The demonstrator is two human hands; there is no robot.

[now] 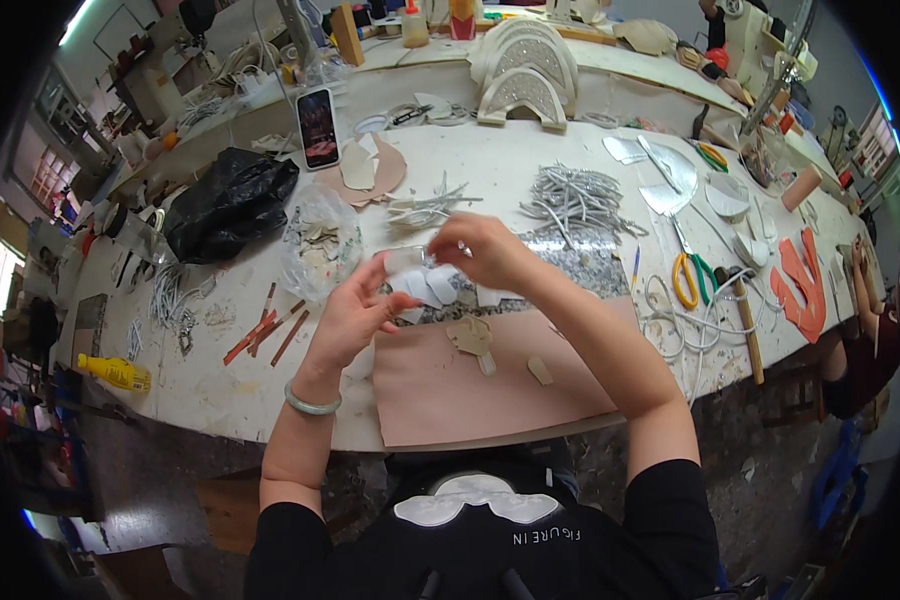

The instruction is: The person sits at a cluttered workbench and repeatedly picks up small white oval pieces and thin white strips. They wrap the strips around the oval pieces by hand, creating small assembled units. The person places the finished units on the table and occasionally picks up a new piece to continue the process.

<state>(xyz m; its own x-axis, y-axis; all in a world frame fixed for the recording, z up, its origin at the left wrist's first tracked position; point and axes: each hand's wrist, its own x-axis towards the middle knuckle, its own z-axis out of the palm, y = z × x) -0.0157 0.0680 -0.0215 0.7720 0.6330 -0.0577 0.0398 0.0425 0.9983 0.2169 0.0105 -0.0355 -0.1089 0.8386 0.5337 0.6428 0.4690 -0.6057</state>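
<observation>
Pale piece, location: The small pale piece (404,261) is raised between the two hands, over the near edge of the speckled stone slab (592,268); its outline is too blurred to identify further.
Right hand, state: The right hand (485,252) has its fingers curled inward and appears to pinch the right end of the piece.
Left hand, state: The left hand (348,318) has forefinger and thumb apart, the forefinger at the left end of the piece; whether it grips or only steadies cannot be told.
Handling, grip: Support both ends lightly; the piece looks thin and would probably crease under a hard pinch.
Handling, sight line: Turn the fingertips aside so that the worked edge remains visible.
White pieces, clearance: Several overlapping white rounded pieces (432,287) lie just below the hands; lift the left thumb clear to avoid dragging them.
Beige sheet, surface: The pinkish-beige sheet (450,412) lies nearest the body and bears cream scraps (467,338); prevent these from mixing with the white pieces.
Tools, right side: The scissors (684,283) with orange and green loops and the hammer (751,335) lie beside loose white cord (695,325); free the cord before lifting either tool.
Silver cords, beyond slab: A heap of silver cords (570,200) lies behind the slab; reach around it.
</observation>
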